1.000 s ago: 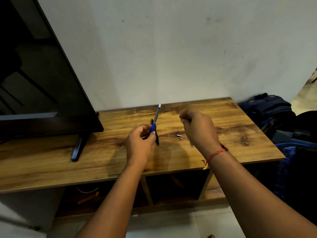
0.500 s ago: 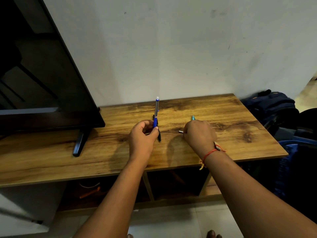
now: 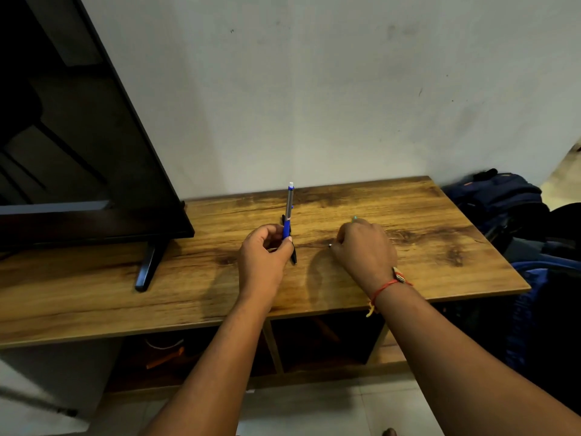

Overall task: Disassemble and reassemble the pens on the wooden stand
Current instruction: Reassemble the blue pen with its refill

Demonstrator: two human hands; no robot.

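My left hand (image 3: 265, 256) pinches a blue and grey pen (image 3: 288, 212) by its blue grip and holds it upright above the wooden stand (image 3: 424, 221). A black pen (image 3: 293, 255) lies on the stand just behind that hand, mostly hidden. My right hand (image 3: 364, 250) rests low on the stand with fingers curled round a teal-tipped pen part (image 3: 354, 218), whose tip pokes out above the knuckles. A small metal piece (image 3: 330, 245) lies at the fingertips of that hand. What the right fingers touch underneath is hidden.
A black television (image 3: 78, 152) stands on the left of the stand on a dark foot (image 3: 146, 269). Dark blue bags (image 3: 503, 202) lie on the floor at the right. Open shelves (image 3: 314, 344) sit under the top. A grey wall rises behind.
My right hand dropped from the air onto the stand beside the small metal pieces, and the teal part now shows above it. The left hand turned its pen more upright.
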